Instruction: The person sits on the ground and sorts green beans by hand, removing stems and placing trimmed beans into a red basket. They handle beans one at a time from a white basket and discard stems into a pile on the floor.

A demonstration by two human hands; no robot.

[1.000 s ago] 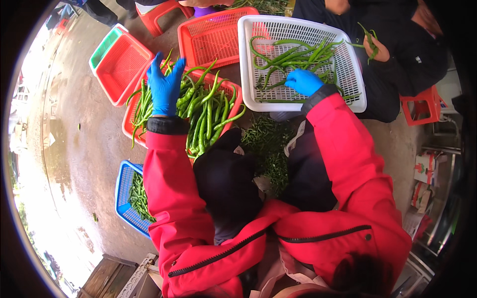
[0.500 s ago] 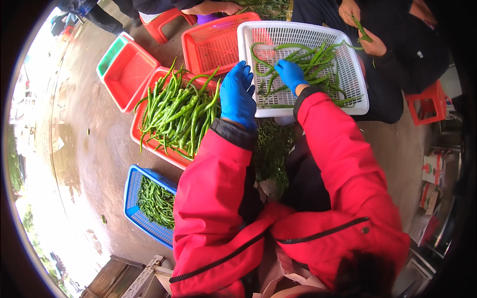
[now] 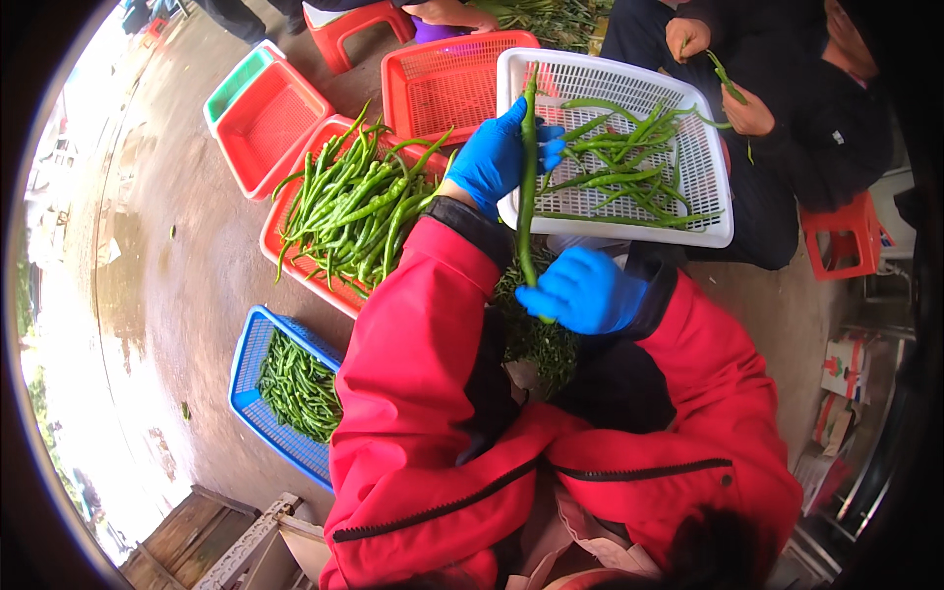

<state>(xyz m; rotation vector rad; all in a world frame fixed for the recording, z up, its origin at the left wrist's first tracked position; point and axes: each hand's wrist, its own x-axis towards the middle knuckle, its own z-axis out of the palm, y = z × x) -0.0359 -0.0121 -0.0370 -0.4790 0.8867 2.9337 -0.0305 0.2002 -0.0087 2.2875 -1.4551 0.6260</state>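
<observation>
Blue-gloved, your left hand (image 3: 497, 157) grips the upper part of a long green pepper (image 3: 528, 187), and your right hand (image 3: 587, 290) is clamped on its lower end, holding it upright between them. It stands at the near rim of the white basket (image 3: 713, 172) of peppers. To your left sits a red basket (image 3: 280, 246) piled with more.

Outdoor produce-sorting yard, probably at a farm or market

People are sitting low on red plastic stools (image 3: 838, 234) over a wet concrete floor (image 3: 167, 295), and plastic baskets are lying all around: a red basket (image 3: 295, 211) heaped with long green peppers (image 3: 359, 211), a white basket (image 3: 708, 167), a blue basket (image 3: 258, 388), and empty red ones (image 3: 447, 84); daylight is glaring at the left rim.
</observation>
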